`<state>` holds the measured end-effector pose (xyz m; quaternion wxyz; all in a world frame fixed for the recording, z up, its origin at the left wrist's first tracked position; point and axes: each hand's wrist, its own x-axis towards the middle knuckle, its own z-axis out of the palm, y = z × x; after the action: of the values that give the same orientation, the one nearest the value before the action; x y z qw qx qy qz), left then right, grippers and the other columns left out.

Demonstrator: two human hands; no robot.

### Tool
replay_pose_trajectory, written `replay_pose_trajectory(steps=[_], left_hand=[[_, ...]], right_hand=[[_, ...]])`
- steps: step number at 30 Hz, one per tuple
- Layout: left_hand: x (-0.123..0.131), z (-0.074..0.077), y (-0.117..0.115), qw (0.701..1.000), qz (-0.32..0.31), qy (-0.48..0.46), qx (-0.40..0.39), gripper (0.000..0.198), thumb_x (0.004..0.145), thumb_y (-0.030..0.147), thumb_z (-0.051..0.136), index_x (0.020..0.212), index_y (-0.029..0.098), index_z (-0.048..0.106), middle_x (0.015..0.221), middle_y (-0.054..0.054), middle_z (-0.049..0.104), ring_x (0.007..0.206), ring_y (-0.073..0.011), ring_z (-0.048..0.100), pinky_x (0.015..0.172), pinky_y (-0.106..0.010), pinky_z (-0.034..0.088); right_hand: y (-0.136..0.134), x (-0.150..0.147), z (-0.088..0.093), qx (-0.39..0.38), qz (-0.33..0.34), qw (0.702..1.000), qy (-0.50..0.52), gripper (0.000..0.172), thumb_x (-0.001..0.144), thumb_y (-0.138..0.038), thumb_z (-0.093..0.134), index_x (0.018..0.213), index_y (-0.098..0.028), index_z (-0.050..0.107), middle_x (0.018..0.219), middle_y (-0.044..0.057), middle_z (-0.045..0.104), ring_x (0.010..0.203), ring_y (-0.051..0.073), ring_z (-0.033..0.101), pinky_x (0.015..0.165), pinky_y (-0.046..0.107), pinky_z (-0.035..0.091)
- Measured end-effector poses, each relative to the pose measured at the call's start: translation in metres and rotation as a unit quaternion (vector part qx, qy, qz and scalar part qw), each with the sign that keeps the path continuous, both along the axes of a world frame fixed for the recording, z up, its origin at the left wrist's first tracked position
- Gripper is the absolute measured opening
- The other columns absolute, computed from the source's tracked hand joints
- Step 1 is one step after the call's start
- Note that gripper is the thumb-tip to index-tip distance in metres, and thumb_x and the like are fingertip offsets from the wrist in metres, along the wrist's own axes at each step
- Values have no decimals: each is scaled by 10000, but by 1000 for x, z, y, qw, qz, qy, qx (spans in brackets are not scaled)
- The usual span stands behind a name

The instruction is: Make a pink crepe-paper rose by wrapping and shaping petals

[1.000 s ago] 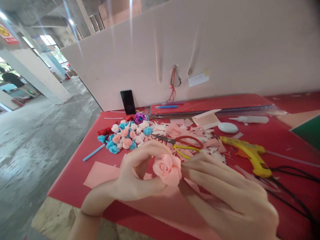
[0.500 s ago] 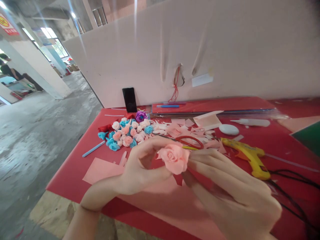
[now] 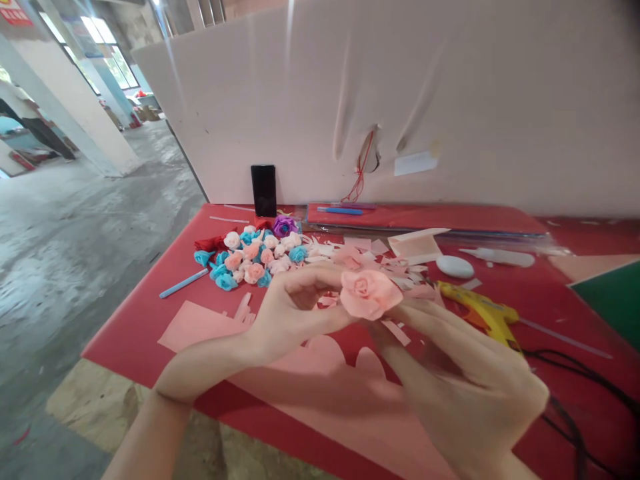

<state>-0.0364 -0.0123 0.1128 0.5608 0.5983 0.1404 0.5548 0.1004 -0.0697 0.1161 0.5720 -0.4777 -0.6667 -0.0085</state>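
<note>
1. On my feed, left hand point(image 3: 295, 320) pinches pink paper rose point(image 3: 371, 295) at its left side, thumb below, fingers curled round.
2. I see right hand point(image 3: 465, 373) gripping the same rose from the right and below, fingertips partly hidden.
3. Rose is held above pink sheet point(image 3: 345, 407) on red tabletop point(image 3: 125, 333), in front of the paper scraps point(image 3: 350, 255).
4. Writing: sign point(image 3: 16, 15) upper left, red with pale characters, cut off by the frame; I can't read it.
5. White label point(image 3: 416, 163) on the upright board point(image 3: 280, 100): text not legible to me.
6. Yellow glue gun point(image 3: 480, 310), right: markings too blurred.
7. Phone point(image 3: 263, 191) leans on the board, screen dark.
</note>
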Motion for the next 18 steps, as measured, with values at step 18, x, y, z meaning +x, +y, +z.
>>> replay_pose_trajectory(steps=[18], left_hand=[[0,4,1,983,-36,-27,-175,158,662,61,726,746,188,685,702,41,670,623,-93,636,576,-204,534]], right_hand=[[4,3,-3,-46,11,999,26,172,780,-112,659,789,-284,667,737,-62,750,630,156,717,587,246,601]])
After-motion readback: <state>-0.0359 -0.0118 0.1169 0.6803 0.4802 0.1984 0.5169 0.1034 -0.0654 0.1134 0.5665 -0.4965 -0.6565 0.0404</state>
